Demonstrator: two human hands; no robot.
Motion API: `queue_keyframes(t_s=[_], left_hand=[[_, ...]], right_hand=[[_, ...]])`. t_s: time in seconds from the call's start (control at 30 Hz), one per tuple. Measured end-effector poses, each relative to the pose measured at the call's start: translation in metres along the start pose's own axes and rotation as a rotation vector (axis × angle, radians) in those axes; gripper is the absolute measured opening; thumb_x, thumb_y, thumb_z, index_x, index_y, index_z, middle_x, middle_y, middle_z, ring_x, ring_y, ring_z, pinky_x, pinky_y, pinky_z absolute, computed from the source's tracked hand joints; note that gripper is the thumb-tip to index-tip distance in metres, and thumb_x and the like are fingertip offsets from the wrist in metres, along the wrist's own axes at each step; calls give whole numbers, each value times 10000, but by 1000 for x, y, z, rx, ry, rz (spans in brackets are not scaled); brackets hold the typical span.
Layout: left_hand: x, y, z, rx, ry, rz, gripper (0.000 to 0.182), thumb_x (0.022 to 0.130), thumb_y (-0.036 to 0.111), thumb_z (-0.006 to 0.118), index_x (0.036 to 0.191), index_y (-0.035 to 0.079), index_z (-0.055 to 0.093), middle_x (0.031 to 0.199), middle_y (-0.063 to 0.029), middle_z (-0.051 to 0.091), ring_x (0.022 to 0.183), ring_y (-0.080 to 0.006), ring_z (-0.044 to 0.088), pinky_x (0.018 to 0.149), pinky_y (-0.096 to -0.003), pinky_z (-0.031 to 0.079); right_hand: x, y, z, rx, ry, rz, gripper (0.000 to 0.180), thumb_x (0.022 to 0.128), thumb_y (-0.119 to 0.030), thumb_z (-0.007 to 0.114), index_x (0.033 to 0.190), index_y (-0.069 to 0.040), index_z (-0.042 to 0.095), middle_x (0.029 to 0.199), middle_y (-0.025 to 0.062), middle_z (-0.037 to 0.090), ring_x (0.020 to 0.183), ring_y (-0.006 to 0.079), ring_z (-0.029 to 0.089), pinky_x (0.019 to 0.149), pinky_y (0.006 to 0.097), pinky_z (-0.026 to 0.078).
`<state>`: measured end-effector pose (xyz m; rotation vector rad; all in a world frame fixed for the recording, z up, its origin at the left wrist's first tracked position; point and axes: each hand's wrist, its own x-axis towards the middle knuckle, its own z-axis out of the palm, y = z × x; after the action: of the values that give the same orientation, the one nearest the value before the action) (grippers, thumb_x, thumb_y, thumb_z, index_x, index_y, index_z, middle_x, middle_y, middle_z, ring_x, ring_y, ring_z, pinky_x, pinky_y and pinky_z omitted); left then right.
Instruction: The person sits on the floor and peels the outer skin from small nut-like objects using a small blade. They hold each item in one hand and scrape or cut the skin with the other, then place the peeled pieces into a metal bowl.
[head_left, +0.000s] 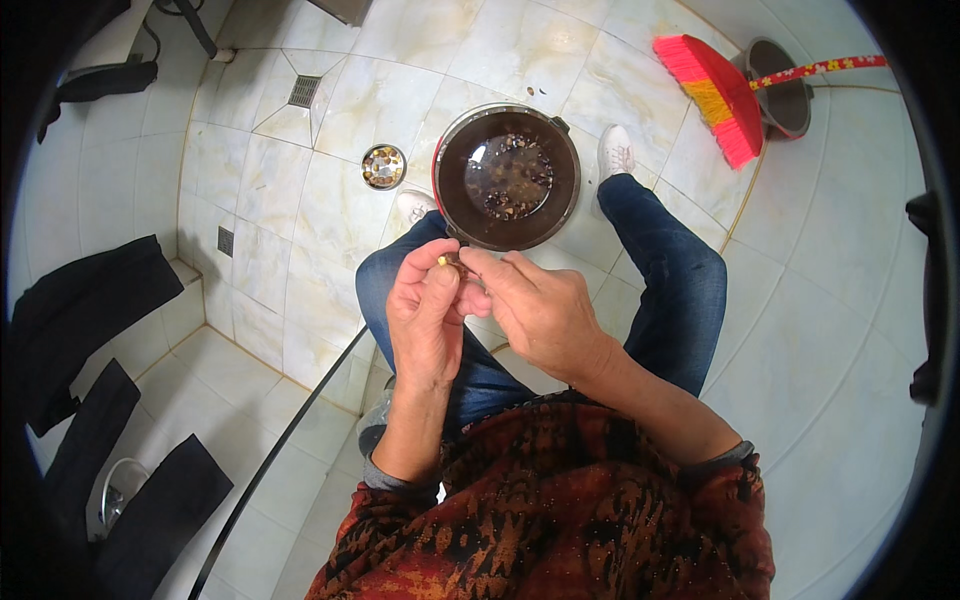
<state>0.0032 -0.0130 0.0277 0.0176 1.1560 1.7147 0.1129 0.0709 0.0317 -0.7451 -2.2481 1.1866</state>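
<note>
My left hand (431, 315) pinches a small nut, which looks like a chestnut (451, 261), between thumb and fingers. Brown shell covers part of it, and a pale yellow patch shows at one end. My right hand (541, 311) meets the nut from the other side, its index finger and thumb closing at the shell; those fingertips are partly hidden. Just beyond both hands stands a dark bucket (452, 169) with a red outside, holding murky water and many brown bits. Left of it, a small metal bowl (365, 178) holds several yellow and brown nuts.
A red and yellow broom (724, 105) leans by a grey bin (795, 109) at the upper right. Small shell bits (531, 91) lie on the tiled floor (330, 240) behind the bucket. A floor drain (304, 91), a glass panel's edge (281, 450) and hanging dark clothes (97, 315) are on the left.
</note>
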Motion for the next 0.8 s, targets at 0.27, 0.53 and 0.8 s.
queue_keyframes(t_s=[0.27,0.53,0.8], left_hand=[[-2,2,-1,177,-21,72,302,849,16,583,1133,-42,498,852,-99,620,692,-143,627,636,-245,526],[-4,1,0,287,-10,111,306,854,4,571,1146,-54,499,849,-100,621,689,-144,619,642,-246,517],[-3,1,-2,294,-23,123,300,849,-6,573,1137,-59,504,847,-105,620,687,-147,621,636,-247,519]], right_hand=[[0,1,-2,7,-19,7,337,758,-117,587,1084,-33,567,734,68,537,595,226,568,471,328,435],[0,1,-2,-25,-35,-9,340,759,-119,590,1087,-35,555,716,60,526,572,219,563,457,327,427],[-1,1,-3,-31,-49,-21,357,747,-103,594,1095,-38,546,703,57,520,561,210,562,443,322,420]])
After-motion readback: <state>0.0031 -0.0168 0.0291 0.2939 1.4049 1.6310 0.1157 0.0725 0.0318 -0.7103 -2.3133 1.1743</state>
